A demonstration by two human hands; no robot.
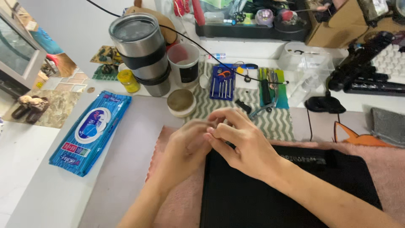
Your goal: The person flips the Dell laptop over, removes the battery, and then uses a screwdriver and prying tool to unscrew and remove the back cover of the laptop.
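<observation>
My left hand (185, 147) and my right hand (242, 143) meet fingertip to fingertip above the far left corner of a flat black device (287, 190). The fingers of both hands are pinched together. Anything small between them is hidden; I see nothing in either hand. The black device lies on a pink cloth (177, 202) at the near edge of the table. A grey-and-white chevron mat (276, 124) lies just beyond my hands.
A blue wipes packet (90, 131) lies to the left. Behind my hands stand a steel tumbler (141, 50), a white cup (184, 63), a round tin (181, 102) and a yellow jar (128, 80). A blue screwdriver case (222, 82), a green tool holder (274, 86) and a clear plastic box (310, 63) sit further back.
</observation>
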